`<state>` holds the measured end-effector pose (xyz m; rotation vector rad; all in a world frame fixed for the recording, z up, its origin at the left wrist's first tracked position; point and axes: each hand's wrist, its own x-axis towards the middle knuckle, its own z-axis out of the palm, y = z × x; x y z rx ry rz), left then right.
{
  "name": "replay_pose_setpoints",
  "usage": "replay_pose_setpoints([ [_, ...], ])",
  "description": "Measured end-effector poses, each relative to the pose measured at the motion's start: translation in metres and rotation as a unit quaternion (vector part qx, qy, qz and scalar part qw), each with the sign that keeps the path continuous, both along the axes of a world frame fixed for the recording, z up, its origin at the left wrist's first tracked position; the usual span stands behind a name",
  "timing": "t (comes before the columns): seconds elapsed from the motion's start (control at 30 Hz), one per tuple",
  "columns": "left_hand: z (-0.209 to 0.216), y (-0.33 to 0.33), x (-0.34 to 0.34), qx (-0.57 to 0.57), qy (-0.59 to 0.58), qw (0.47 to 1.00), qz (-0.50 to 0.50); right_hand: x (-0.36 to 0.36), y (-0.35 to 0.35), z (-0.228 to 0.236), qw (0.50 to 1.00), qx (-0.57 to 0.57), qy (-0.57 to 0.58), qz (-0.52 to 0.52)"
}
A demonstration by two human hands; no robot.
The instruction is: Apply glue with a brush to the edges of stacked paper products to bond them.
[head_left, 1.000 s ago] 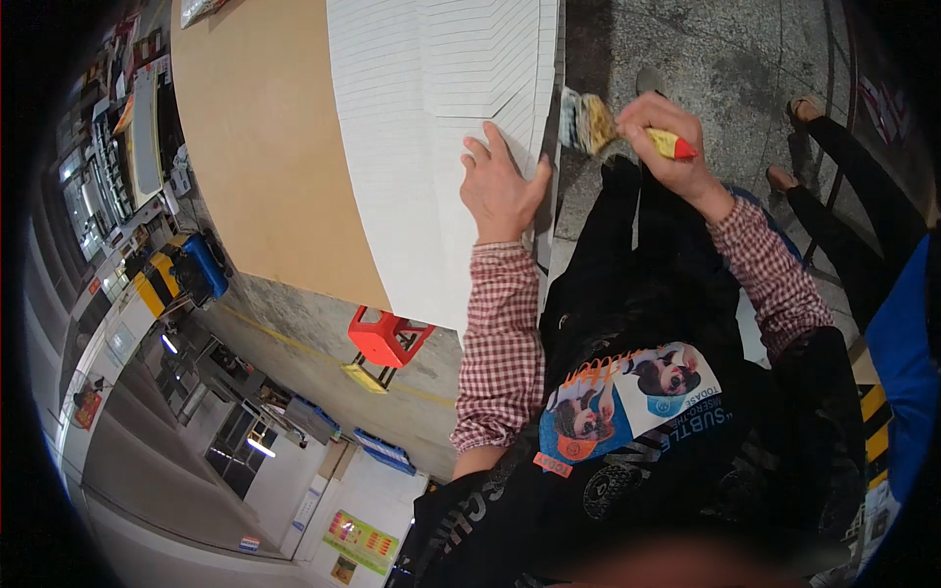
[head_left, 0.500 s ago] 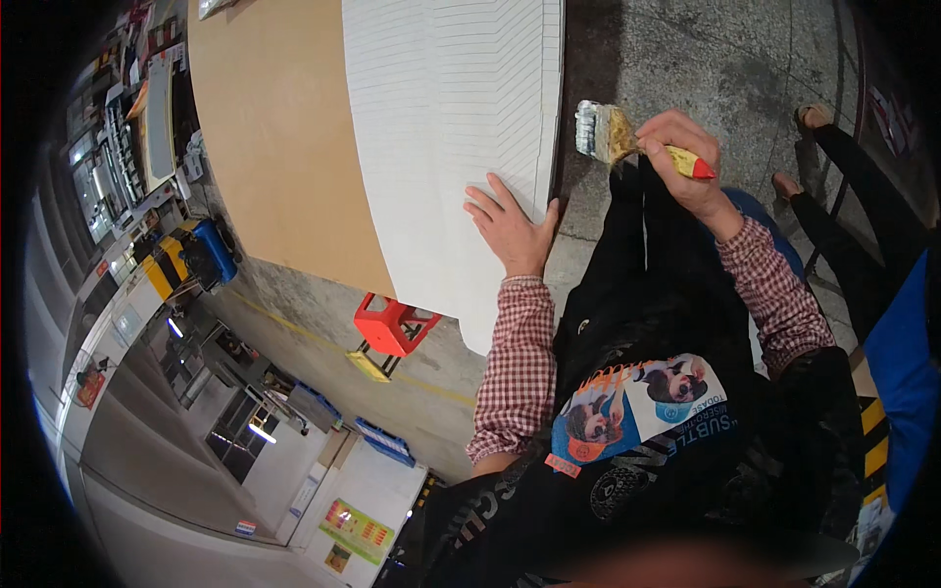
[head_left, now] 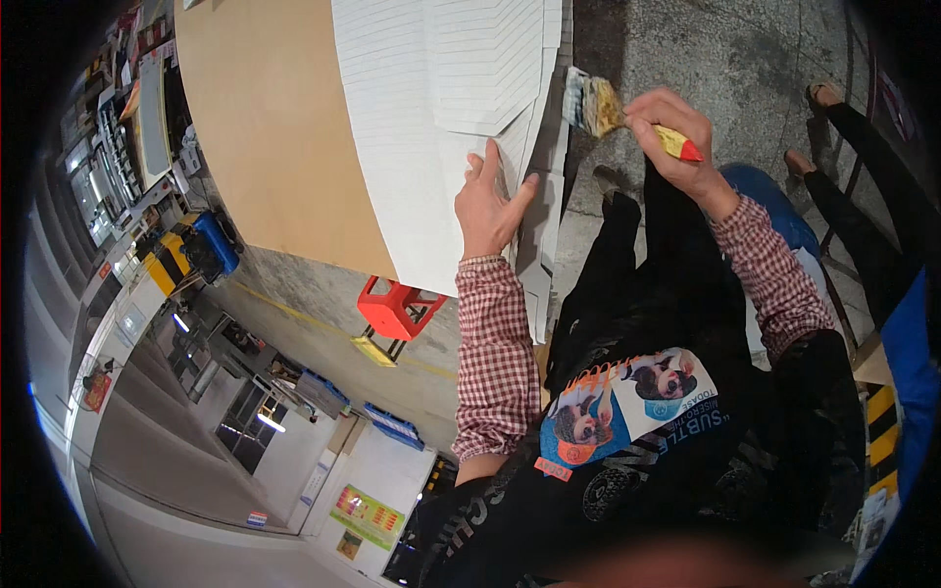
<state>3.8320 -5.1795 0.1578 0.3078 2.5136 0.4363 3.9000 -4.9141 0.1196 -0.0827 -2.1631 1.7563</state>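
My right hand (head_left: 678, 137) is closed round the yellow, red-tipped handle of a wide paintbrush (head_left: 596, 106). Its bristles, coated in something white, point left beside the sheets' right edge. A stack of white sheets with printed lines (head_left: 402, 118) lies on a tan board (head_left: 265, 127). On the stack rests my left hand (head_left: 487, 211), thumb and fingers apart, just below the lower edge of a raised or shifted upper sheet (head_left: 485, 83). Several sheet edges fan out to the right of that hand. Whether its fingertips catch any paper cannot be made out.
A red plastic stool (head_left: 397, 309) stands by the board's near edge. At the right is another person's leg (head_left: 863, 201), with a blue round stool (head_left: 769, 211) beside my right forearm. Yellow-black machinery (head_left: 167, 267) stands on the left.
My left hand has slid a little left and its fingers have drawn in. The upper sheets have shifted, baring layered edges. The brush has moved slightly left, toward the stack.
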Motion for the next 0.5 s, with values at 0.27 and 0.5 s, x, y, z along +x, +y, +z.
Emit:
replay_pose_setpoints([
  [0.27, -0.003, 0.010, 0.006, -0.033, 0.019, 0.999, -0.029, -0.014, 0.014, 0.006, 0.999, 0.023, 0.028, -0.028],
  [0.5, -0.008, 0.020, 0.014, -0.082, 0.064, 0.994, -0.034, 0.023, -0.010, 0.011, 0.998, -0.042, -0.039, 0.029],
])
